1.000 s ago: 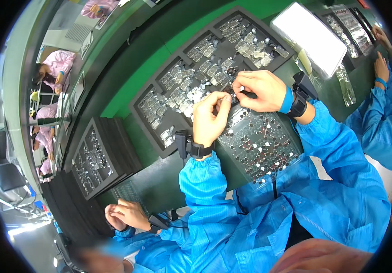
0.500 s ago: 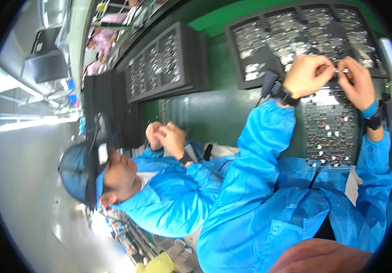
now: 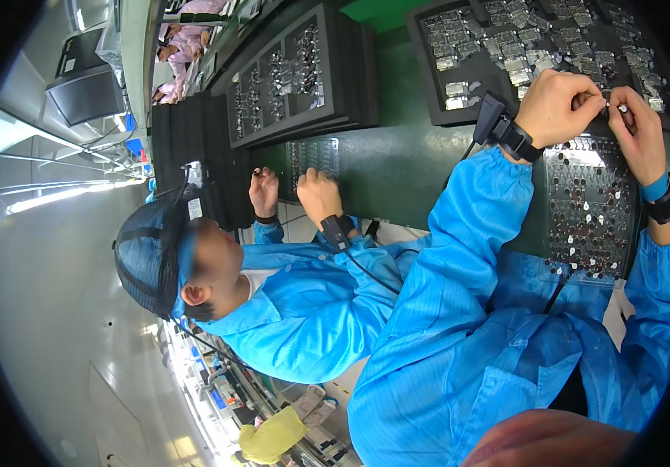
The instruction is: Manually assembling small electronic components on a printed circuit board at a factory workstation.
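My left hand (image 3: 556, 107) and my right hand (image 3: 637, 132) meet fingertip to fingertip over the near edge of a black foam tray (image 3: 459, 118). Thumb and forefinger are pinched on both hands. A tiny part with a white round spot (image 3: 623, 109) shows at my right fingertips; what the left fingers grip is too small to make out. The foam tray's compartments hold many small silvery metal parts (image 3: 515, 68). Below my hands lies a clear plastic tray (image 3: 596, 279) with rows of small dark round pieces, some bearing white dots.
To my left a co-worker in a blue smock (image 3: 296, 311) sits close, hands raised over another clear tray (image 3: 313, 159). Stacked black foam trays (image 3: 350, 86) stand beyond on the green table (image 3: 397, 167). A cable (image 3: 466, 152) runs from my left wrist device.
The view has shifted slightly, and my hands remain pinched together near the foam tray. The co-worker's hands, together before, are now apart.
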A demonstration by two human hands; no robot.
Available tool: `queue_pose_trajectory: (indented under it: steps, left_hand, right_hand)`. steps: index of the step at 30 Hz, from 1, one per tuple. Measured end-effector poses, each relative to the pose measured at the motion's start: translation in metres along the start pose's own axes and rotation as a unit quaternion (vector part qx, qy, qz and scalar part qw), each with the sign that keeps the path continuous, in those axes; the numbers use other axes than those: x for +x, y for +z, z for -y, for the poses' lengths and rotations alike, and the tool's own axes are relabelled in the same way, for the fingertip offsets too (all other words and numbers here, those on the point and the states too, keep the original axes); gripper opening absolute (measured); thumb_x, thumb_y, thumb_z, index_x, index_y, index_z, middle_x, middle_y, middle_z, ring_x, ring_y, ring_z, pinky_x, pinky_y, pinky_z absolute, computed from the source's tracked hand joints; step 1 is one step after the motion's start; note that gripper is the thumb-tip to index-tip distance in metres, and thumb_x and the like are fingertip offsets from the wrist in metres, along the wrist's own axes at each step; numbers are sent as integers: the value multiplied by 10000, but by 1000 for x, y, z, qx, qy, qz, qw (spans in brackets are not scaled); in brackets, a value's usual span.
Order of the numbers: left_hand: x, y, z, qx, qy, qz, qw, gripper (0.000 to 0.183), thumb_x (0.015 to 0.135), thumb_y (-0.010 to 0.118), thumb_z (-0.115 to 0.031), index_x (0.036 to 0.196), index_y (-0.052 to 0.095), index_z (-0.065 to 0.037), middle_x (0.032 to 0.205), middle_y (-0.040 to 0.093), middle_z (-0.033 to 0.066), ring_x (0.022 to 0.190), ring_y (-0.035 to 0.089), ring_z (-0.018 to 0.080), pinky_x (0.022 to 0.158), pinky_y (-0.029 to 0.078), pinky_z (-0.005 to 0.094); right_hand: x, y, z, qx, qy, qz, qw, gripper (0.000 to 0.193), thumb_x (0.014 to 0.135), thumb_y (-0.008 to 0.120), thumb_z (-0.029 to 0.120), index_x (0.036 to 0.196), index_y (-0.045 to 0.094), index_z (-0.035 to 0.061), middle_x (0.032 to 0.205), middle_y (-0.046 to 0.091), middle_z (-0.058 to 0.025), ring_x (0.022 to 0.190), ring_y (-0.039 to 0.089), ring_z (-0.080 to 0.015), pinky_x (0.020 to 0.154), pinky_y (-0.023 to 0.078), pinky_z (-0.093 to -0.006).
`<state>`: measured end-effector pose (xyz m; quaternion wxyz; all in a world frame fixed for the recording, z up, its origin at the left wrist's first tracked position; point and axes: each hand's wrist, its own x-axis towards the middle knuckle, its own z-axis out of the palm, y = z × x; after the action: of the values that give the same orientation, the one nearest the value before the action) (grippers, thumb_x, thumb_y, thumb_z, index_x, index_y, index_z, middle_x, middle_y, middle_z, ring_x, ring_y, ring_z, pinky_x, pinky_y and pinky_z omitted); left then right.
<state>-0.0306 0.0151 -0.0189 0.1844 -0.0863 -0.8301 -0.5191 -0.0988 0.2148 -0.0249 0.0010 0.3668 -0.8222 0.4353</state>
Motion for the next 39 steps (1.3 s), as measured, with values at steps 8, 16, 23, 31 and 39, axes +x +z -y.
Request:
queue_pose_trajectory:
  steps: [8,16,23,31,39]
  left_hand:
    - [-1,3,3,-4,0,-1,1000,174,849,705,-162,864,758,3,626,679,107,554,657,172,547,501,294]
    - [2,2,-1,-7,-2,3,1000,175,861,701,-167,865,762,-3,641,694,113,576,678,176,564,519,292]
    - [-2,-10,-12,-42,-66,65,995,123,952,672,-113,996,735,-16,780,718,98,645,677,162,609,519,304]
    - [-3,-6,-21,-19,-85,45,995,128,942,707,-100,1027,722,-6,726,712,48,645,640,74,582,475,245]
    - [-2,-5,-15,-32,-101,-66,992,155,1010,627,-99,1097,662,24,843,759,80,701,629,64,636,497,234]
  right_hand:
    - [-2,3,5,1,6,-22,1000,118,904,636,43,995,572,4,765,447,-31,637,325,-112,575,296,-286]
    - [0,-1,2,1,15,-20,1000,109,908,637,40,990,577,1,769,456,-28,650,353,-90,584,324,-267]
    - [9,-7,15,70,-86,-10,994,136,850,671,112,941,632,20,854,651,-128,694,671,-259,615,543,-344]
    - [6,-27,17,60,-82,3,995,103,845,674,44,924,619,8,816,588,-55,563,526,-143,500,411,-289]
    - [11,-39,13,84,-78,-13,993,297,847,780,268,880,585,46,809,592,-60,620,584,-214,562,466,-353]
